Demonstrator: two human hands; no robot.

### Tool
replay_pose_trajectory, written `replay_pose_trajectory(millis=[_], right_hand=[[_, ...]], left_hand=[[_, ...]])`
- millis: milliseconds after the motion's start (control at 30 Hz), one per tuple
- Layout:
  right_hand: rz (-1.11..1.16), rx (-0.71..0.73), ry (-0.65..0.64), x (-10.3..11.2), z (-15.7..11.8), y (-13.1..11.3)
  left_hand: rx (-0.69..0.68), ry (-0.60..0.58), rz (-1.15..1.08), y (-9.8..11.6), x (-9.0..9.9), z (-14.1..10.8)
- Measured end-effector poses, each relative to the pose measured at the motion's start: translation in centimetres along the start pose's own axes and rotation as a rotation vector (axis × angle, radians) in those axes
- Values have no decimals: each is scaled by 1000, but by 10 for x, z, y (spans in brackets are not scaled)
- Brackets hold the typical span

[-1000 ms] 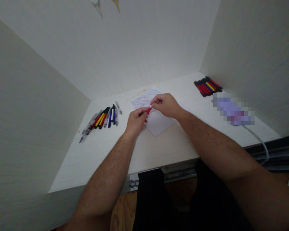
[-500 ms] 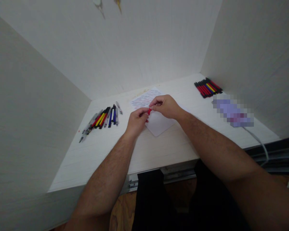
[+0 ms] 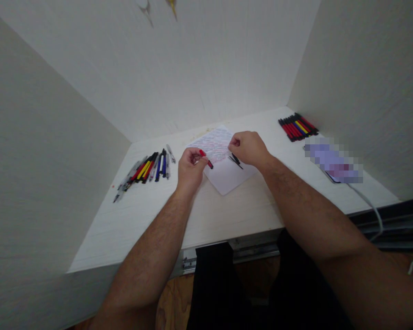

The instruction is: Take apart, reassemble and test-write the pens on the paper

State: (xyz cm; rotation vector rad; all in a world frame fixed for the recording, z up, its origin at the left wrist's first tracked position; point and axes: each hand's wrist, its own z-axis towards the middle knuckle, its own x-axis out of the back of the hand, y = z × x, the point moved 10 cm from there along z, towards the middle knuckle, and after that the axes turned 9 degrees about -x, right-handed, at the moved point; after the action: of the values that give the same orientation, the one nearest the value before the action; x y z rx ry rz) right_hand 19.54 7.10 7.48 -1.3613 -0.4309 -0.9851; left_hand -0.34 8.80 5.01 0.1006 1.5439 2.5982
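Note:
My left hand (image 3: 190,168) is closed on a red pen barrel (image 3: 203,154) with a dark end, tilted over the paper. To the right, my right hand (image 3: 249,146) is pinched, its fingertips together; whatever they hold, if anything, is too small to make out. Just below those fingers, black pen parts (image 3: 235,159) lie on the paper, one of them a thin dark stick. The white paper (image 3: 225,183) sits under both hands, its upper part covered in rows of blue and red scribbles.
Clear, red, yellow and blue pens (image 3: 145,169) form a loose pile at the left. A row of mostly red pens (image 3: 297,127) lies at the back right. Nearer stands a blurred-out phone-like object (image 3: 332,160) with a white cable (image 3: 370,205). Walls enclose the white desktop (image 3: 227,217).
My hands have parted: the right moved right, away from the red barrel, which stays in my left hand. Black pen parts now show on the paper beneath my right hand.

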Motion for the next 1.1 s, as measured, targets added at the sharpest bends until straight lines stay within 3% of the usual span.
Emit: replay_pose_trajectory(millis=[167, 333, 1100], right_hand=[[-383, -46, -163, -17, -7, 8], [-540, -49, -299, -33, -15, 13], [-540, -47, -396, -46, -21, 10]], left_hand=[[24, 35, 30, -5, 5, 0], [69, 36, 27, -6, 3, -2], [102, -15, 57, -13, -4, -5]])
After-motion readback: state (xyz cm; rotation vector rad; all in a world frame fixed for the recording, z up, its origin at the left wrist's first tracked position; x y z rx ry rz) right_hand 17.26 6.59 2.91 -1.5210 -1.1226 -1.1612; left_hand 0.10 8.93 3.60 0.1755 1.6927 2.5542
